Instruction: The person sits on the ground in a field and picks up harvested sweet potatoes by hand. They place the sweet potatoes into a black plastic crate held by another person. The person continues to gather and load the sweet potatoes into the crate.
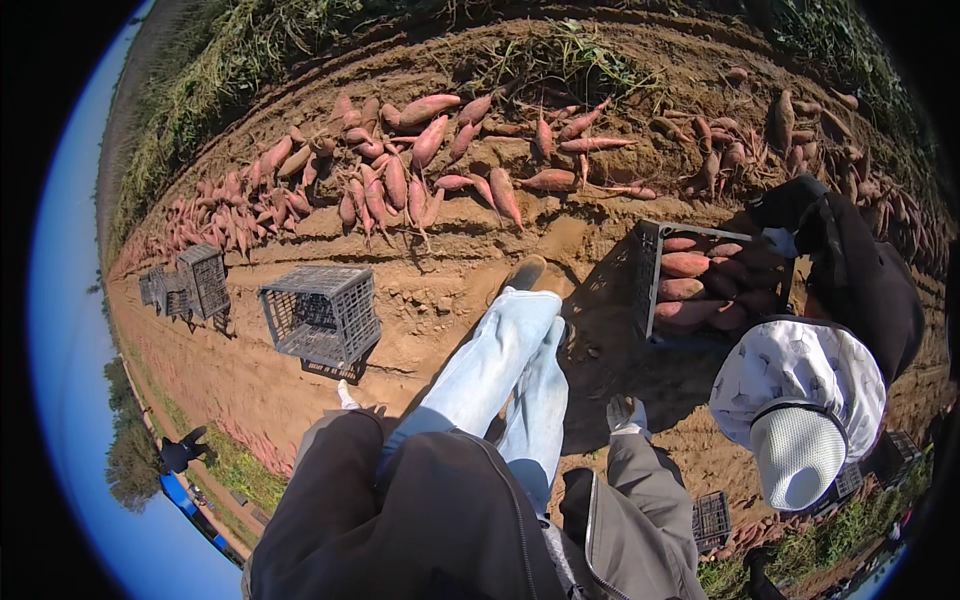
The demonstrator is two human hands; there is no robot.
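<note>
My left hand (354, 399), gloved in white, shows only partly past my sleeve, near an empty black plastic crate (322, 311) on the soil; its grip is hidden. My right hand (627, 415), in a white glove, hangs over the shaded soil with nothing in it and its fingers apart. Beyond it stands a crate (646, 277) filled with sweet potatoes (684, 265). Ahead of my feet, a long band of dug sweet potatoes (429, 142) lies along the row.
At the right, a co-worker in a patterned sun hat (799, 382) bends beside the filled crate, a gloved hand (781, 241) at its rim. More crates (202, 279) stand at the left, another crate (711, 520) at lower right. Cut vines (577, 64) border the row. A distant person (180, 452) stands far left.
</note>
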